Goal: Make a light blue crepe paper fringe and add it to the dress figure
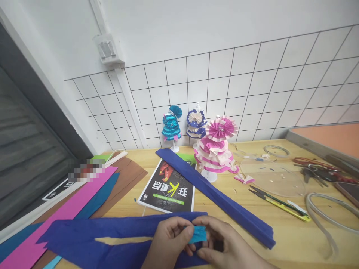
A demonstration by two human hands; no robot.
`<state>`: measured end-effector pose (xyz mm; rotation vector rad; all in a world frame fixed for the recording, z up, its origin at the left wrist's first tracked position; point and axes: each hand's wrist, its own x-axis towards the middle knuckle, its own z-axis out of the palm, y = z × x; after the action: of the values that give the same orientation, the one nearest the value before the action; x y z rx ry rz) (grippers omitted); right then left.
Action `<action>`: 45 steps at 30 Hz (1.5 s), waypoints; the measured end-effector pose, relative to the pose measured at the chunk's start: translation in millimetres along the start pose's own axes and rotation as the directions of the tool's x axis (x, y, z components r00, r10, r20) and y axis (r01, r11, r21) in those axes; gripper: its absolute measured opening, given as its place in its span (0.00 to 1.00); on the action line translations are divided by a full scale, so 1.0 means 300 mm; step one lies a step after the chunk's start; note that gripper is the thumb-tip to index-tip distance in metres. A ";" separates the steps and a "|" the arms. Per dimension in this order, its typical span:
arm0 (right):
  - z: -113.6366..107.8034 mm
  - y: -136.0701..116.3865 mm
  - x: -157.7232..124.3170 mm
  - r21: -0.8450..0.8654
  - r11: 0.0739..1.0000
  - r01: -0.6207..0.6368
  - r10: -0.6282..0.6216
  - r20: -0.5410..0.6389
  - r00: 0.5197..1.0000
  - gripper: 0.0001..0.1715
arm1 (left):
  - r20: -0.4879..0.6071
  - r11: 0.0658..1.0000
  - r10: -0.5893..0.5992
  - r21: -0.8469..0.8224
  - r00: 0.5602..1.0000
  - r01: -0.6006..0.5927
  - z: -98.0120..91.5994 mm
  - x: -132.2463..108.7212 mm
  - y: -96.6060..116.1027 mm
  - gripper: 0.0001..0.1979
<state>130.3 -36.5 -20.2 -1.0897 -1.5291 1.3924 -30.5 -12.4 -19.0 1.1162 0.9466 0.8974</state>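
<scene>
Both my hands meet at the bottom middle of the view, pinching a small light-blue piece of pleated crepe paper (198, 234). My left hand (168, 243) grips its left side with thumb and fingers closed. My right hand (224, 244) holds the right side, fingers curled. Under them lies a dark blue crepe paper sheet (92, 235) with a cut slit. A folded dark blue crepe strip (218, 194) runs diagonally across the wooden table (291, 239).
Three paper dress figures stand at the back: teal (171, 127), blue-white (196, 123), pink (215, 149). A black booklet (168, 188), pink sheet (70, 209), brown sheet (129, 175), yellow-handled snips (280, 203), clear disc (275, 177), keys (316, 172) and plastic rings (322, 209) lie around.
</scene>
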 end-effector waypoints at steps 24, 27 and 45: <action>-0.036 -0.025 -0.007 -0.442 0.870 0.220 -0.267 -0.046 0.963 0.08 | -0.075 0.994 -0.033 -0.108 0.997 0.025 -0.006 0.011 0.004 0.20; -0.043 -0.052 -0.005 -0.428 0.860 0.276 -0.297 0.017 0.955 0.11 | -0.088 0.994 -0.011 -0.110 0.996 0.001 -0.007 0.012 0.004 0.20; -0.061 -0.065 -0.024 -0.731 0.571 0.373 -0.416 0.134 0.900 0.13 | 0.086 0.985 0.064 -0.163 0.994 -0.050 -0.007 0.007 0.001 0.28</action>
<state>148.0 -37.9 1.0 -1.1080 -2.2212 0.3772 -31.7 -9.7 -19.4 1.0409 0.7566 0.9445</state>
